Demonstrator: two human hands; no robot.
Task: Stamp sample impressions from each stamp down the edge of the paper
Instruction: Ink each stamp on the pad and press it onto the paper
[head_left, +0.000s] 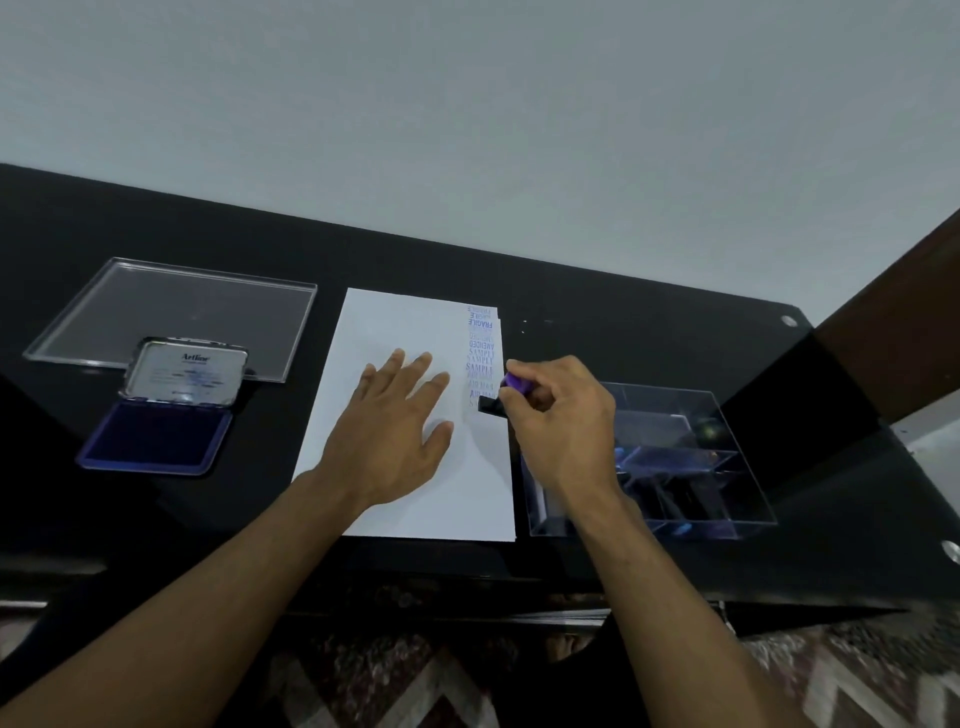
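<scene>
Black and glossy, the counter is set against a pale wall. At the far left a clear lid is laid flat, and just in front of it an ink pad is left open, its blue face exposed. At the centre the paper is pinned by the left hand, whose fingers are spread straight and hold nothing. Down the right edge a column of blue impressions is already printed. At the foot of that column the stamp is pinched by the curled fingers of the right hand and appears pressed to the sheet. Beside it a clear box of further stamps is seen. The step in hand is judged to be mid-series; next, a straight lift is called for, then a fresh stamp is to be inked.
</scene>
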